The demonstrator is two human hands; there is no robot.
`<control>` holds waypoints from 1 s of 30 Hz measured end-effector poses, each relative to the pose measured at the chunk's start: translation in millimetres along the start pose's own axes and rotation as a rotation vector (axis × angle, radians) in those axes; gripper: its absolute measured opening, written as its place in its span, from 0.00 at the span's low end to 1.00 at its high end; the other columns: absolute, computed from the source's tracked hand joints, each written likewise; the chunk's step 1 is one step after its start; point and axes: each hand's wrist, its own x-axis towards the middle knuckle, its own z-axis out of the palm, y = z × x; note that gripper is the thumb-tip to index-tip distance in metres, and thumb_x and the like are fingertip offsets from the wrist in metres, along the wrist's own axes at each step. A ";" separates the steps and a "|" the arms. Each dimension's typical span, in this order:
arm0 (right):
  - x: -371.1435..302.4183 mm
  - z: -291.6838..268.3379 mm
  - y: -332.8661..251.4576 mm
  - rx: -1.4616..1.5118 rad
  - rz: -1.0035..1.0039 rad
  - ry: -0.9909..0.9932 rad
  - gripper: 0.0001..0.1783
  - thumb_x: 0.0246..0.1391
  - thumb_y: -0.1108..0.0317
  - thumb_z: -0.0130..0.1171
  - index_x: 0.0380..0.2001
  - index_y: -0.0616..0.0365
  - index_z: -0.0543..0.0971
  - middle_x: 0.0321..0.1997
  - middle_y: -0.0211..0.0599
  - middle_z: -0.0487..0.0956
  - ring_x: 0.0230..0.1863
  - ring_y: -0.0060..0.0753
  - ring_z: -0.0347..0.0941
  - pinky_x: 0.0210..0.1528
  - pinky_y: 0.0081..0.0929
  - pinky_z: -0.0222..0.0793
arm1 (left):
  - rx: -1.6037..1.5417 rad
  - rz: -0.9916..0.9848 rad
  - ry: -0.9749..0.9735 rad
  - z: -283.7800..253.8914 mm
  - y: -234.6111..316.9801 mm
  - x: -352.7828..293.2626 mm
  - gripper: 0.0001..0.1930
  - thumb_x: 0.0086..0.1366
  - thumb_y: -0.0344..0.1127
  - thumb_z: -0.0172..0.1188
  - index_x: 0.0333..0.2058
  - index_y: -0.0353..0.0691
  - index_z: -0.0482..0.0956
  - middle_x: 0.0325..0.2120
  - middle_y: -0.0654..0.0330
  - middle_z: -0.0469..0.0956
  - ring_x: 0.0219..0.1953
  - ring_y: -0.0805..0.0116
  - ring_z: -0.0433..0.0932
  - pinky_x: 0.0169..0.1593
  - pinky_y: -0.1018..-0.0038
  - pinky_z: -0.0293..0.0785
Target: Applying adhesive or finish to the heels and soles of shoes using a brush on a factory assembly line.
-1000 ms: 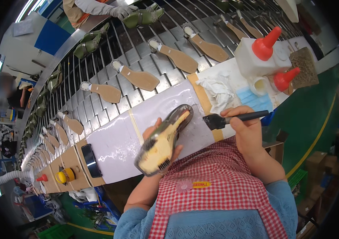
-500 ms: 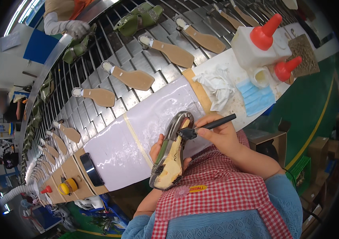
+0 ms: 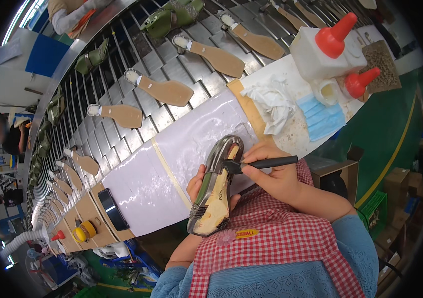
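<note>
Held: shoe (image 3: 216, 191), sole up, cupped from below in left hand (image 3: 197, 183), near edge of white bench (image 3: 172, 164). Right hand (image 3: 271, 175) pinches black brush (image 3: 261, 163), bristles on shoe's far end. Shoe probably light, fairly stiff; hold at midsection, clear of wet glue.

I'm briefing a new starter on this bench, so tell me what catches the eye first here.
At the centre, the left hand holds a shoe upper on its last, sole side up, while the right hand presses a black brush to its toe end. Top right on the white bench stand white glue bottles with red nozzles. Beyond it, tan insoles ride the slatted grey conveyor.
</note>
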 end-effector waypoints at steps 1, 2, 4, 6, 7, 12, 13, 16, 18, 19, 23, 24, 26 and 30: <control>-0.9 0.7 2.2 0.022 0.018 -0.022 0.08 0.45 0.76 0.65 0.31 0.60 0.77 0.33 0.36 0.77 0.37 0.32 0.73 0.39 0.25 0.67 | -0.018 0.010 0.022 1.2 0.1 0.3 0.50 0.46 0.41 0.74 0.61 0.41 0.47 0.55 0.49 0.55 0.63 0.50 0.57 0.64 0.62 0.57; -2.2 1.3 4.2 0.044 0.038 -0.043 0.08 0.46 0.76 0.65 0.31 0.60 0.77 0.33 0.36 0.77 0.36 0.32 0.73 0.39 0.25 0.66 | -0.035 0.019 0.041 1.7 -0.2 -0.8 0.50 0.46 0.41 0.74 0.60 0.41 0.47 0.55 0.49 0.55 0.63 0.50 0.57 0.64 0.62 0.57; 2.5 -1.2 0.7 0.084 0.068 -0.111 0.08 0.47 0.77 0.63 0.32 0.61 0.77 0.35 0.37 0.77 0.38 0.30 0.73 0.42 0.24 0.67 | -0.075 -0.047 0.027 1.2 -3.0 -4.3 0.50 0.46 0.41 0.74 0.60 0.41 0.47 0.55 0.49 0.55 0.63 0.50 0.57 0.64 0.62 0.57; 4.9 -2.8 1.2 0.123 0.099 -0.177 0.07 0.49 0.78 0.61 0.33 0.63 0.76 0.37 0.38 0.76 0.41 0.28 0.73 0.44 0.24 0.68 | -0.117 -0.113 0.012 1.1 -4.2 -5.3 0.50 0.46 0.41 0.74 0.60 0.41 0.47 0.55 0.49 0.55 0.63 0.51 0.57 0.64 0.62 0.57; 5.3 -3.2 2.8 0.197 0.166 -0.183 0.07 0.50 0.78 0.61 0.34 0.62 0.76 0.38 0.38 0.77 0.41 0.28 0.73 0.45 0.24 0.68 | -0.130 -0.106 0.023 1.5 -3.5 -3.9 0.50 0.46 0.41 0.74 0.60 0.41 0.47 0.55 0.49 0.55 0.63 0.51 0.57 0.64 0.62 0.57; 11.9 -7.4 -0.2 0.423 0.333 0.023 0.08 0.51 0.76 0.62 0.36 0.62 0.77 0.36 0.32 0.77 0.39 0.20 0.71 0.44 0.19 0.66 | 0.082 0.017 -0.013 -16.3 7.8 14.6 0.48 0.47 0.43 0.73 0.61 0.40 0.49 0.55 0.49 0.58 0.63 0.50 0.57 0.64 0.62 0.55; 13.0 -12.8 -0.4 0.419 0.326 0.027 0.08 0.51 0.76 0.62 0.36 0.62 0.77 0.36 0.32 0.77 0.39 0.20 0.71 0.44 0.19 0.66 | 0.183 0.035 -0.093 -23.4 11.8 23.1 0.47 0.48 0.45 0.72 0.60 0.39 0.52 0.55 0.48 0.59 0.63 0.50 0.57 0.64 0.61 0.55; 21.1 -29.2 -16.0 0.472 0.267 0.150 0.08 0.51 0.78 0.60 0.36 0.62 0.76 0.38 0.35 0.77 0.41 0.23 0.72 0.46 0.21 0.66 | -0.227 -0.199 0.108 -27.1 -4.3 12.7 0.33 0.57 0.43 0.64 0.57 0.36 0.62 0.56 0.49 0.63 0.60 0.55 0.61 0.63 0.61 0.55; 21.7 -41.9 -23.8 0.452 0.200 0.179 0.08 0.51 0.78 0.60 0.36 0.62 0.76 0.38 0.36 0.77 0.42 0.24 0.72 0.47 0.23 0.66 | -0.787 -0.346 0.297 -28.2 -9.2 32.8 0.28 0.58 0.38 0.62 0.55 0.36 0.64 0.53 0.52 0.66 0.56 0.59 0.66 0.61 0.62 0.59; 21.7 -50.0 -27.9 0.438 0.156 0.208 0.08 0.50 0.78 0.60 0.35 0.62 0.76 0.39 0.38 0.77 0.42 0.26 0.72 0.48 0.24 0.66 | -1.106 -0.336 0.359 -39.0 -0.6 59.1 0.27 0.58 0.35 0.62 0.54 0.37 0.64 0.52 0.54 0.69 0.54 0.61 0.68 0.60 0.62 0.61; 18.2 -91.2 -39.9 0.409 0.018 0.222 0.09 0.47 0.76 0.62 0.34 0.63 0.75 0.39 0.42 0.77 0.44 0.33 0.72 0.50 0.30 0.65 | -1.317 -0.416 0.245 -63.2 4.5 146.5 0.24 0.57 0.30 0.60 0.53 0.38 0.66 0.47 0.59 0.73 0.50 0.63 0.72 0.57 0.63 0.67; 18.7 -98.2 -41.0 0.422 0.007 0.227 0.10 0.46 0.76 0.62 0.33 0.63 0.75 0.38 0.43 0.77 0.43 0.34 0.72 0.50 0.30 0.65 | -1.323 -0.372 0.217 -68.8 10.0 172.1 0.24 0.56 0.28 0.58 0.53 0.38 0.67 0.47 0.59 0.73 0.50 0.62 0.72 0.57 0.63 0.67; 17.2 -116.9 -45.8 0.422 -0.006 0.269 0.11 0.46 0.74 0.63 0.33 0.63 0.75 0.38 0.45 0.76 0.43 0.36 0.71 0.50 0.31 0.65 | -1.339 -0.248 0.150 -66.1 16.8 231.5 0.24 0.55 0.24 0.55 0.53 0.39 0.67 0.48 0.59 0.73 0.50 0.62 0.72 0.58 0.63 0.66; 20.2 -152.2 -42.7 0.404 -0.041 0.333 0.12 0.45 0.72 0.65 0.32 0.62 0.75 0.36 0.46 0.76 0.40 0.36 0.72 0.46 0.30 0.66 | -1.249 -0.067 0.106 -28.5 31.9 367.0 0.25 0.52 0.15 0.55 0.51 0.36 0.69 0.46 0.59 0.74 0.50 0.65 0.72 0.56 0.70 0.66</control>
